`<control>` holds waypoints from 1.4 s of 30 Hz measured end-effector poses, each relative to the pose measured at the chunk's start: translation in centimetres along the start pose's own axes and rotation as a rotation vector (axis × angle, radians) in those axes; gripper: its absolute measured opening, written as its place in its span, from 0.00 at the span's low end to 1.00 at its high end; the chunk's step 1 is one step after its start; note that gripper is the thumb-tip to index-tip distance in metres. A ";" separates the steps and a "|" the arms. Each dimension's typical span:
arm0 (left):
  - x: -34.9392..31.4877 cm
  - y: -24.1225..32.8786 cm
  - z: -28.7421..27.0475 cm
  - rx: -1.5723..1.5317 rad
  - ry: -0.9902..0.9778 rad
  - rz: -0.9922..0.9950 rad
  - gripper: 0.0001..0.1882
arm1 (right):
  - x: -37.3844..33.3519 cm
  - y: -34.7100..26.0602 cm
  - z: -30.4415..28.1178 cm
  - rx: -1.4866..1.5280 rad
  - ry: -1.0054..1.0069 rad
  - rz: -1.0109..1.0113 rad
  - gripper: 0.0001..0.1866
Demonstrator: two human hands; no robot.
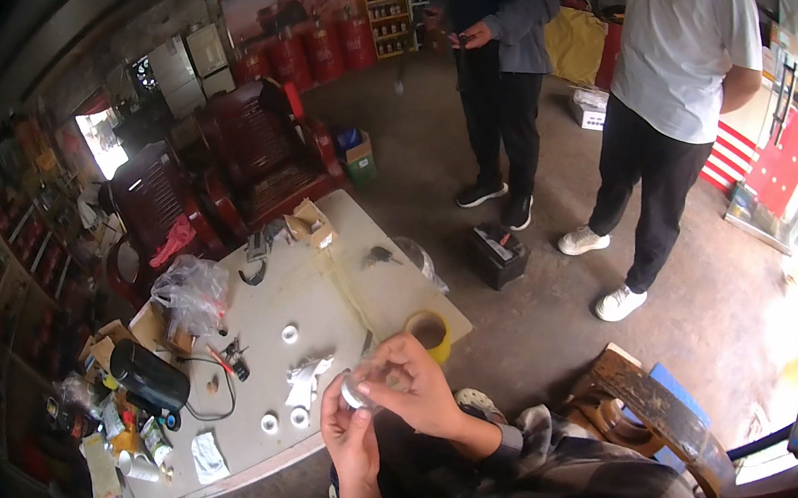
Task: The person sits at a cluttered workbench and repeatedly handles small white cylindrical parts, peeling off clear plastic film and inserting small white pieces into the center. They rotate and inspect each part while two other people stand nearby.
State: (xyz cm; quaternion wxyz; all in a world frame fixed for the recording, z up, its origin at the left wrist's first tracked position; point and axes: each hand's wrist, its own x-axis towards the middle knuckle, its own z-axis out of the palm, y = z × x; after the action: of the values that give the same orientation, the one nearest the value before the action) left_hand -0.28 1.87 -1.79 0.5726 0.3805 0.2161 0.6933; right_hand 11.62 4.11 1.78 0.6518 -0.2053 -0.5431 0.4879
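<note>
Over the table's near right edge, both my hands are closed around a small round silvery-white piece (354, 393). My left hand (353, 453) pinches it from below and the left. From the right, my right hand (417, 384) closes thumb and fingers on it, and something clear, like thin plastic, seems to show there. Three small white rings lie on the table: one ring (290, 333) farther off, another ring (299, 417) and a third ring (269, 423) nearer. Crumpled white paper (306, 378) lies left of my hands. Just beyond them is a yellow tape roll (448, 344).
Clutter fills the table's left end: a black cylinder (148, 376), a clear plastic bag (194, 293), a cable and small bottles. A cardboard box (311, 225) sits at the far edge. Beyond are a black battery (499, 256), two standing people and dark red chairs (256, 145). A wooden stool (645, 407) stands right.
</note>
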 end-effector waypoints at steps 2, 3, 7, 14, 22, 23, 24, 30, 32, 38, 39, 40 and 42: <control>0.2 0.0 0.4 0.008 -0.009 0.001 0.28 | 0.0 0.3 -0.3 -0.021 0.028 -0.032 0.15; 0.1 0.0 0.4 0.014 -0.001 -0.003 0.28 | -0.2 0.2 -0.3 -0.014 0.025 -0.027 0.15; -0.2 0.0 0.0 0.051 0.015 -0.004 0.29 | -0.2 0.3 -0.2 0.012 0.043 -0.020 0.15; 0.0 0.2 0.0 0.046 0.023 -0.009 0.29 | -0.3 0.0 0.0 0.013 0.102 0.002 0.13; -0.2 0.2 -0.3 0.051 0.041 -0.006 0.28 | -0.5 0.5 0.2 0.058 0.094 -0.002 0.12; -0.3 0.5 -0.1 0.053 0.052 -0.016 0.28 | -0.5 0.7 0.2 0.071 0.088 0.008 0.12; -0.4 0.6 0.1 0.052 0.057 -0.028 0.28 | -0.5 0.7 0.0 0.080 0.086 0.014 0.11; -0.5 0.5 -0.3 0.051 0.054 -0.030 0.29 | -0.6 1.0 0.3 0.068 0.107 -0.020 0.11; -0.4 0.3 -0.6 0.042 0.053 -0.019 0.28 | -0.5 0.7 0.3 0.075 0.097 0.005 0.11; -0.4 0.6 -0.6 0.040 0.078 -0.033 0.27 | -0.5 0.8 0.5 0.083 0.087 0.009 0.12; -0.4 0.6 -0.6 0.039 0.081 -0.037 0.27 | -0.5 0.8 0.6 0.077 0.083 0.009 0.12; -0.4 0.5 -0.7 0.037 0.079 -0.037 0.27 | -0.5 0.9 0.6 0.084 0.081 0.010 0.12; -0.3 0.4 -0.8 0.033 0.077 -0.037 0.27 | -0.5 1.2 0.5 0.098 0.077 0.012 0.12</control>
State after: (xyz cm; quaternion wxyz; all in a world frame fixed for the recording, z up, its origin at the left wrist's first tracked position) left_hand -1.17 1.55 -2.05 0.5704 0.3589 0.2564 0.6929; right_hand 10.68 4.09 0.78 0.6787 -0.1949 -0.4916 0.5096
